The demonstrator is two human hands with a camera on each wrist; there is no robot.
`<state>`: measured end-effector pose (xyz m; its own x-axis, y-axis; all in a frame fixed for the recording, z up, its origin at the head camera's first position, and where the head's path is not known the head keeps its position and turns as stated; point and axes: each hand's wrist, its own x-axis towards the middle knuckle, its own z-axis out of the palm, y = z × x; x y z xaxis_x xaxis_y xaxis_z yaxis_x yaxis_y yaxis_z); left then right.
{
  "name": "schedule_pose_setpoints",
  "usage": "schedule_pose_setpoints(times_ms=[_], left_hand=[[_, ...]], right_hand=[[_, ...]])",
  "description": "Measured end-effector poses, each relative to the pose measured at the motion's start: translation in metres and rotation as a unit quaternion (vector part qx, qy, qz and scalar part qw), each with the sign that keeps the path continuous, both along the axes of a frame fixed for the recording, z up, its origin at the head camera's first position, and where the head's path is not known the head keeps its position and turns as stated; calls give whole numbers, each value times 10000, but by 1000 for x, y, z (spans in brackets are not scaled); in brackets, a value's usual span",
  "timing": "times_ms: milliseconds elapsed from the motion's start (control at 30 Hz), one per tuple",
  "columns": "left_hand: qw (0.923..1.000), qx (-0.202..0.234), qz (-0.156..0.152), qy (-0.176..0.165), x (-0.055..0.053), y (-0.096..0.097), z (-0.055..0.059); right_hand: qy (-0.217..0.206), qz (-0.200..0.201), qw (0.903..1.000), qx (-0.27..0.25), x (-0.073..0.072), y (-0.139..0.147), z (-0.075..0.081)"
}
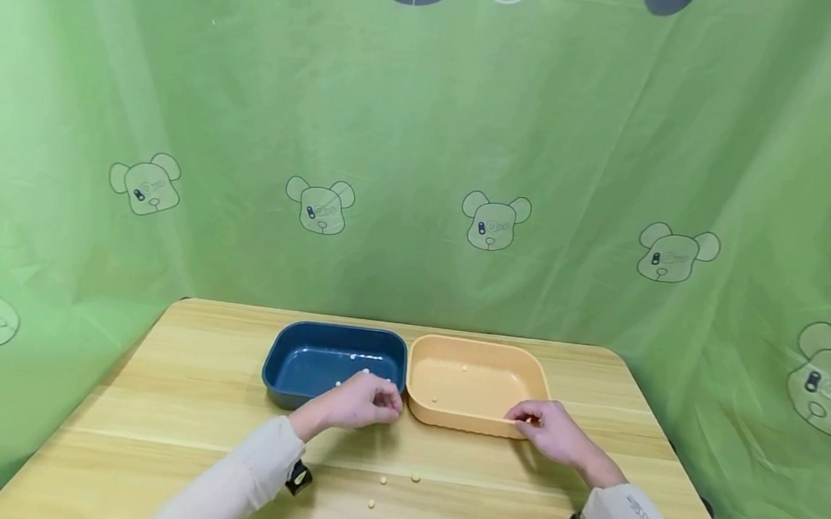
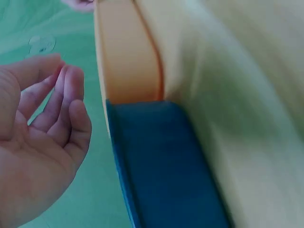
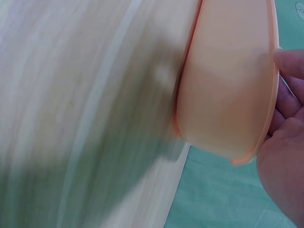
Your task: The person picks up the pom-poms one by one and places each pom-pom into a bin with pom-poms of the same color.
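Observation:
My left hand (image 1: 362, 401) hovers over the front right corner of a dark blue tray (image 1: 284, 399). Its thumb and index fingertip meet in a pinch; whether something small sits between them is hidden. Several small pale pellets (image 1: 352, 357) lie in the blue tray. Beside it, touching, stands a light orange tray (image 1: 446, 419) with small yellowish pellets (image 1: 464, 368) on its floor. At that tray's front right corner my right hand (image 1: 552, 431) holds the rim. In the right wrist view the thumb lies on the rim, with the other fingers behind the wall.
On the wooden table (image 1: 148, 434), in front of the trays, lie small yellowish pellets (image 1: 415, 477). A green curtain (image 1: 399, 275) with printed bear heads hangs behind and at both sides. Dark wrist devices (image 1: 298, 478) show below both sleeves.

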<state>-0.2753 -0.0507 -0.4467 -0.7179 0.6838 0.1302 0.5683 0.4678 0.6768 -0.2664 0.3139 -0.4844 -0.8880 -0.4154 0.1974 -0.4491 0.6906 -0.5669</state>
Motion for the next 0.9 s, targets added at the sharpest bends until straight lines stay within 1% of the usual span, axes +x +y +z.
schedule_pose_setpoints(times_ms=[100,233,367,433,533,667,767,900], left_hand=[[9989,-193,-374,-188,11,-8,-3],[9955,-357,-772,-429,21,-16,-9],[9915,-381,-1120,-536,30,-20,-14],[9888,-459,-1297,-573,35,-21,-17],[9853,-705,-1490,-457,42,-21,-22],[9804,-1030,-1675,-115,49,-19,-29],[9764,-1226,-1768,192,52,-17,-35],[9708,-1481,-1809,541,53,-15,-41]], right_hand=[[-11,15,10000,-24,0,1,-1],[-35,-4,10000,-20,0,1,-1],[-23,-17,10000,0,0,0,0],[-19,-20,10000,-4,0,0,1],[-46,-40,10000,-28,0,0,1],[-87,-54,9999,-22,0,0,1],[-100,-48,9999,-13,0,0,1],[-112,-59,9999,-31,0,0,1]])
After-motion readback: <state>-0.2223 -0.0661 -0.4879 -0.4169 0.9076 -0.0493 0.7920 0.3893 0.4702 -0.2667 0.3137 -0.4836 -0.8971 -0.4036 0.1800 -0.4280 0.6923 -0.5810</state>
